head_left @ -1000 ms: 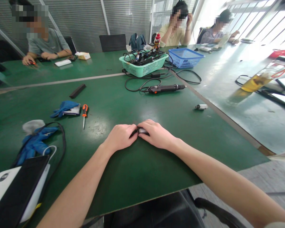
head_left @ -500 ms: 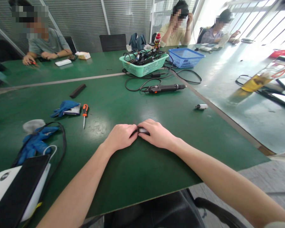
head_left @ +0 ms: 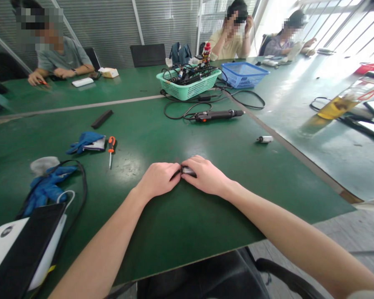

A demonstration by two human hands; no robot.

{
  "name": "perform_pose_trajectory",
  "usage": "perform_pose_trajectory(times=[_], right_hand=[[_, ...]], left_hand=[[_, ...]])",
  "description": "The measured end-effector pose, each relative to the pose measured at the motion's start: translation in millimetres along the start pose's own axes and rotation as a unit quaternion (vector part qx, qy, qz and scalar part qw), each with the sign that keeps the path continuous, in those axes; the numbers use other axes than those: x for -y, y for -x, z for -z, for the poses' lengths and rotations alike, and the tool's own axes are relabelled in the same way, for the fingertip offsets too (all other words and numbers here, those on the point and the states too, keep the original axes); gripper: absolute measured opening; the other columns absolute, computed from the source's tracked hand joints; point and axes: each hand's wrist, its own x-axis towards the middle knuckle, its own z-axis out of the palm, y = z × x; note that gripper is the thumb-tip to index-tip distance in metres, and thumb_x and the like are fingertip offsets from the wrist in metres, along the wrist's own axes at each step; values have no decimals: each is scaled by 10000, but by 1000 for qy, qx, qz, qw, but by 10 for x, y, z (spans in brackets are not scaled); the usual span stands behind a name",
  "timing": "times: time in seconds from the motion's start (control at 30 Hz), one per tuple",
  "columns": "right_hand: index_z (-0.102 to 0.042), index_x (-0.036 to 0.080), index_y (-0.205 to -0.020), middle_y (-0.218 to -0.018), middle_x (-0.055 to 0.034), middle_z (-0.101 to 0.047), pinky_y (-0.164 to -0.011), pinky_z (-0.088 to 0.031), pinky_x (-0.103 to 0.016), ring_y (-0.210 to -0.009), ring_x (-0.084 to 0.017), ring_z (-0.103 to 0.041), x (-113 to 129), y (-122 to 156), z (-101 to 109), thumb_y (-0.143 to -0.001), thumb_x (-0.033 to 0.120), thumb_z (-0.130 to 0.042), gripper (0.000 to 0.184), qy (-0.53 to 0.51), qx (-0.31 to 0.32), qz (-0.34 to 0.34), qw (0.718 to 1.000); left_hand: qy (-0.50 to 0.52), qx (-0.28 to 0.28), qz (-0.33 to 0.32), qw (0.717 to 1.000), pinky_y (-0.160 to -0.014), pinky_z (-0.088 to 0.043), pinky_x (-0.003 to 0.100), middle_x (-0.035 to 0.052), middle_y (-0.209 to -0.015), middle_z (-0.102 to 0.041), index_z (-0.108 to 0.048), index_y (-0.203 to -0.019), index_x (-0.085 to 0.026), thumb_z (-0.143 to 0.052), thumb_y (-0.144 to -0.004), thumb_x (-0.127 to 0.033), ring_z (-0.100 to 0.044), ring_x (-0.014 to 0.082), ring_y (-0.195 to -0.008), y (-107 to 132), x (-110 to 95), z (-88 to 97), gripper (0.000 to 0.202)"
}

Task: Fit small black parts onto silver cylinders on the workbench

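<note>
Green laminate surface (head_left: 174,232) fills most of the view, and near its front edge the left hand (head_left: 158,179) and right hand (head_left: 205,176) meet, backs up, fingers closed together around a small metal cylinder (head_left: 187,170). Only a sliver of that cylinder shows between them; a dark piece (head_left: 175,175) sticks out from it toward the left hand, too hidden to name.

Farther back on the surface lies an electric screwdriver (head_left: 218,115), its black cord (head_left: 180,111) looping toward a mint-green plastic basket (head_left: 188,85) crammed with cables and tools. A blue plastic basket (head_left: 244,75) sits just to the right of that one. Near the right edge of the surface rests a second metal cylinder (head_left: 264,139), well apart from the hands.

Left of the hands, an orange-handled screwdriver (head_left: 111,145) lies just beside a blue glove (head_left: 85,141), with a dark bar (head_left: 102,119) beyond them. Along the left edge, another blue glove (head_left: 45,189) lies inside a loop of black cable (head_left: 81,182), and a black-and-white case (head_left: 18,249) occupies the front left corner.

Across the far surface, one co-worker (head_left: 59,54) sits with both hands on the tabletop, while another (head_left: 232,35) raises both hands to the head. A third co-worker (head_left: 286,39) sits farther right, near a bottle of yellow liquid (head_left: 339,108).
</note>
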Motion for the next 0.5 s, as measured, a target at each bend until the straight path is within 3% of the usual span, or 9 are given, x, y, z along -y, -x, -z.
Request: perform_pose_trajectory(times=[0.5], right_hand=[[-643, 170, -1133, -1090, -104, -690, -922, -501, -394, -1027, -258, -599, -9, 1, -3, -942, 282, -600, 225, 7, 1, 8, 1000]], left_hand=[[-2, -3, 3, 1000, -659, -432, 298, 38, -859, -699, -600, -926, -197, -459, -984, -297, -663, 193, -773, 7, 11, -28, 182]])
